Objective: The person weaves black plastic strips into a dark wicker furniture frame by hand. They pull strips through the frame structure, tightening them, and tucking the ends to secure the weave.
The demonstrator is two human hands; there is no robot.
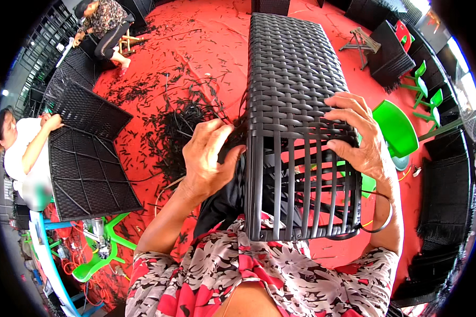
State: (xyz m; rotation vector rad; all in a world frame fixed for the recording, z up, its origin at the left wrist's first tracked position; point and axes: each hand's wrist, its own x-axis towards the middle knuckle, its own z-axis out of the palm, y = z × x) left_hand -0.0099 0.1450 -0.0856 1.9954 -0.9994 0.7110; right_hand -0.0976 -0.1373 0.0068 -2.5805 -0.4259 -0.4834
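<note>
In front of me stands a black wicker furniture piece (299, 79), its upper part closely woven from flat plastic strips. Lower down, bare lengthwise strips (292, 185) run over an open frame, with gaps between them. My right hand (362, 132) grips the right edge where the weave ends, fingers on the woven rows and thumb at the lowest row. At the left edge my left hand (211, 158) is closed, fingers curled and thumb against the side; what it pinches is hidden. A loose black strip (383, 224) loops out beside my right forearm.
Black strip scraps (182, 127) litter the red floor (217, 53). Green chairs (396, 127) stand to the right. At left, one person (29, 142) handles a dark woven panel (92, 174); another person (106, 26) sits farther back. A power tool (99, 238) lies near a green stool.
</note>
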